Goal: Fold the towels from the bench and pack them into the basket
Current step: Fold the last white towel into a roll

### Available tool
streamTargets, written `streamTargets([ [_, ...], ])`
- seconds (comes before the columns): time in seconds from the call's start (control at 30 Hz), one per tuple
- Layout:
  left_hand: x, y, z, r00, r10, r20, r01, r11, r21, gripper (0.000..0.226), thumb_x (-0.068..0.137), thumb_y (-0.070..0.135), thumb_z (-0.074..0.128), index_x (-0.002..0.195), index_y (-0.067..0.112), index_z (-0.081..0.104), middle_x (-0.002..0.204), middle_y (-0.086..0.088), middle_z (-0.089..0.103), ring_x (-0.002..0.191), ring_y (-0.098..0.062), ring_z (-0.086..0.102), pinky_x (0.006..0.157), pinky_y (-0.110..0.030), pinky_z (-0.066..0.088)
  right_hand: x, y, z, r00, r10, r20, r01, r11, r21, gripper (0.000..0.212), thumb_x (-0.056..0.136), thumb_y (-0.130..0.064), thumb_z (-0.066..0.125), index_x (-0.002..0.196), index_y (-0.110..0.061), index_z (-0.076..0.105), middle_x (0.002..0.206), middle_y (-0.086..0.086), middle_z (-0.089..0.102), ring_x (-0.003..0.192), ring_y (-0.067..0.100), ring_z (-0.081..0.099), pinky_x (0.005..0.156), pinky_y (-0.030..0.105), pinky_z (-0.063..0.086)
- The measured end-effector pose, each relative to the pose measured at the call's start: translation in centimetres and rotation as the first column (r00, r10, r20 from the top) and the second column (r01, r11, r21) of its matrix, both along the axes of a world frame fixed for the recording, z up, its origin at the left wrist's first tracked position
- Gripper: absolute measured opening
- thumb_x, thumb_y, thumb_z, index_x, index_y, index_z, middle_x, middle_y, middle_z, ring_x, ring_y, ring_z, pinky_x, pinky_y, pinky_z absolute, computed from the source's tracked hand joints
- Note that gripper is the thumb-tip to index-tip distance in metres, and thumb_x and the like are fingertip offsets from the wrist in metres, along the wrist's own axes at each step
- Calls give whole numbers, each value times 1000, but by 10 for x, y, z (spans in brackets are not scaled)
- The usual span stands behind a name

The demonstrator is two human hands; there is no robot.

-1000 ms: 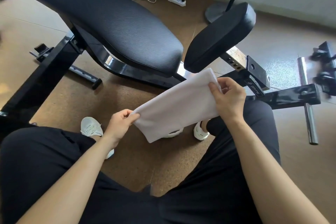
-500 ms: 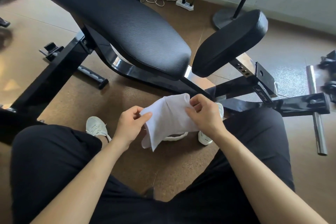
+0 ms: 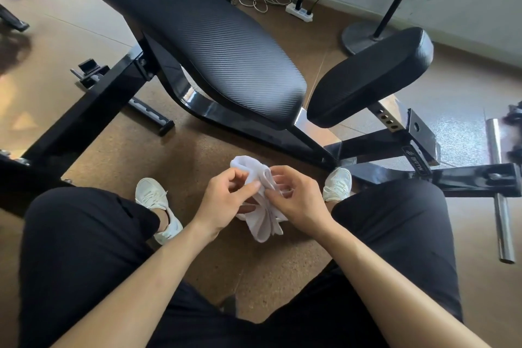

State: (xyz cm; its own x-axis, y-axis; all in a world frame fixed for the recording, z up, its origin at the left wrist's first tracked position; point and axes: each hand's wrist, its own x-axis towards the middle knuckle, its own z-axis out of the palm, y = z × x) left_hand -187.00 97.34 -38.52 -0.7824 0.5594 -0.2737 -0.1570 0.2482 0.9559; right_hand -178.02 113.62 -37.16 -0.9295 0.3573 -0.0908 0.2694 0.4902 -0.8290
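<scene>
The left hand (image 3: 226, 202) pinches the white towel (image 3: 264, 224) between thumb and curled fingers. The right hand (image 3: 299, 200) is just beside it, wrists angled inward, and grips the other side of the same bundle with its fingers bent round the cloth. The hands nearly touch, with only the bunched fabric between them. This closeness suggests the two ends of the towel are being brought together to make a fold, with each hand keeping its own layers from slipping.

The towel is held in the air between the hands, above the floor (image 3: 197, 248) and between the person's knees, resting on nothing. It is probably worked there because no flat surface lies within easy reach of the hands.

Its long axis runs from a rounded lump just beyond the fingertips back toward the person's body. The loose lower end hangs below the palms and points down and slightly to the right, with its stacked layers seen edge-on.

Beyond the hands, the padded bench (image 3: 197, 37) slants away to the upper left. The basket is not in view.
</scene>
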Motion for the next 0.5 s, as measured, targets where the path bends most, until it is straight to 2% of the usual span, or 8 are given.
streamTargets([
  [0.1, 0, 1, 4, 997, -9, 73, 3, 997, 78, 10, 99, 17, 65, 105, 13, 72, 100, -7, 77, 98, -25, 75, 84, -46, 63, -1, 1, 1, 1000, 12, 6, -12, 999, -34, 49, 85, -44, 79, 127, -25, 64, 113, -7, 69, 98, 8, 67, 79, 24, 61],
  [0.2, -1, -1, 6, 994, -81, 77, 72, 991, 114, 17, 99, 14, 62, 110, 14, 74, 101, -6, 78, 100, -25, 75, 84, -36, 62, -1, 2, -1, 1000, -26, 4, 26, 1000, 6, 52, 81, -43, 83, 124, -22, 63, 110, -7, 68, 95, 8, 65, 76, 20, 58],
  [0.3, -4, -5, 6, 993, -98, -67, 105, 987, 118, 19, 94, 14, 65, 108, 20, 77, 102, 1, 78, 101, -23, 73, 82, -31, 60, -2, 6, -1, 997, -63, -41, 64, 998, 12, 36, 89, -35, 76, 121, -21, 67, 108, -8, 71, 95, 6, 66, 75, 22, 58],
  [0.4, -14, -11, 2, 943, 36, -332, -16, 998, 64, 24, 85, 21, 70, 109, 22, 74, 102, 5, 74, 97, -19, 70, 82, -30, 59, -1, 16, 2, 998, 15, -56, -20, 996, -83, 24, 95, -31, 69, 118, -22, 68, 106, -11, 71, 99, 8, 67, 79, 33, 61],
  [0.47, -23, -16, -3, 899, 33, -437, -42, 999, -11, 45, 79, 34, 74, 122, 25, 67, 115, 6, 65, 105, -14, 64, 87, -24, 56, 0, 23, 7, 997, 58, -58, -68, 980, -188, 21, 98, -27, 67, 117, -21, 70, 107, -10, 71, 102, 11, 67, 83, 37, 59],
  [0.5, -27, -18, -5, 910, -18, -414, -7, 998, -59, 60, 74, 42, 75, 131, 29, 60, 125, 8, 58, 114, -8, 59, 90, -18, 51, 2, 27, 9, 996, 65, -64, -78, 967, -241, 20, 98, -26, 66, 117, -21, 70, 108, -8, 72, 102, 14, 67, 84, 40, 57],
])
